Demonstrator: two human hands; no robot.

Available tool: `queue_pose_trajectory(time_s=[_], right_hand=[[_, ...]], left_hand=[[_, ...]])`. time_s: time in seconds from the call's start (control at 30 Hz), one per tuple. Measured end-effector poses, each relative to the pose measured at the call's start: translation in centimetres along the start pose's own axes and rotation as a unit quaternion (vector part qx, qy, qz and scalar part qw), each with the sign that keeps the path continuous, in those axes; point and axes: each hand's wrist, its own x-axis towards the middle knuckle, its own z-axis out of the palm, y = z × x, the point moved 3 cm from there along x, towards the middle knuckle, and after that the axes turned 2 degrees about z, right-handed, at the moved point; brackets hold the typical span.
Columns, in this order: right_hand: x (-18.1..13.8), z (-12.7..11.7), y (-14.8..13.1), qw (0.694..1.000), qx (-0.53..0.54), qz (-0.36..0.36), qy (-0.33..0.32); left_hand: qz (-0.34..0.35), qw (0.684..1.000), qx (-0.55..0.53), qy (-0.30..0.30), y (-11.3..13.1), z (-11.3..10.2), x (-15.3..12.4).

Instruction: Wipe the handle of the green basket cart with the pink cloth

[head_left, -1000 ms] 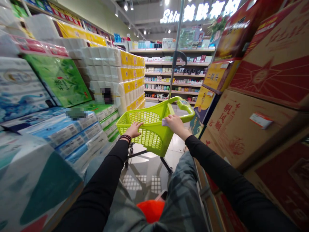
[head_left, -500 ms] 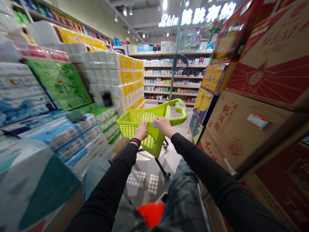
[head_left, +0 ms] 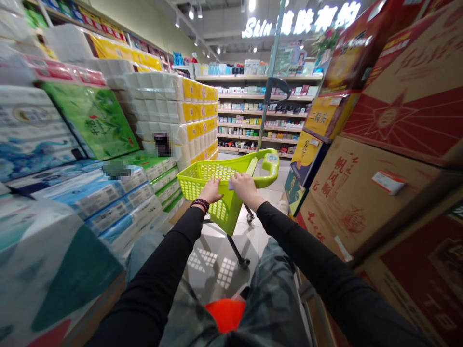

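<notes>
A lime-green shopping cart (head_left: 227, 212) stands in front of me, its basket full of small holes and its handle (head_left: 269, 166) at the upper right. My left hand (head_left: 211, 191) is closed over the near rim of the basket, a dark bead bracelet on its wrist. Farther right along the same rim, my right hand (head_left: 244, 187) grips the edge, with a small pale-purple patch beside its fingers. Parts of the fingers of both hands are hidden behind the rim. The cart's dark legs and wheels (head_left: 244, 263) rest on the tiled floor.
Tissue packs (head_left: 119, 193) and wrapped paper rolls (head_left: 159, 111) are piled along the left. Stacked cartons (head_left: 361, 188) line the right side closely. Behind the cart stand a metal pole (head_left: 269, 91) and shelves (head_left: 238, 113) of small boxed goods.
The cart has swung slightly, its near legs and wheel shifting a little left. Both hands stay on the rim. The view has turned slightly left.
</notes>
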Motion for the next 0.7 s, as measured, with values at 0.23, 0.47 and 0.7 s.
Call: queue_pose_trajectory(time_s=[0.23, 0.47, 0.7], right_hand=[[1.6, 0.7, -1.0, 0.999, -0.007, -0.046, 0.001], [-1.2, -1.2, 3.1, 0.999, -0.018, -0.041, 0.002], [-2.7, 1.6, 3.3, 0.985, 0.011, -0.097, 0.142]], left_hand=[[0.057, 0.995, -0.070, 0.052, 1.4, 0.1, -0.1], [0.053, 0.996, -0.063, 0.026, 0.1, -1.0, -0.1], [0.039, 0.998, -0.057, 0.007, 0.1, -1.9, 0.0]])
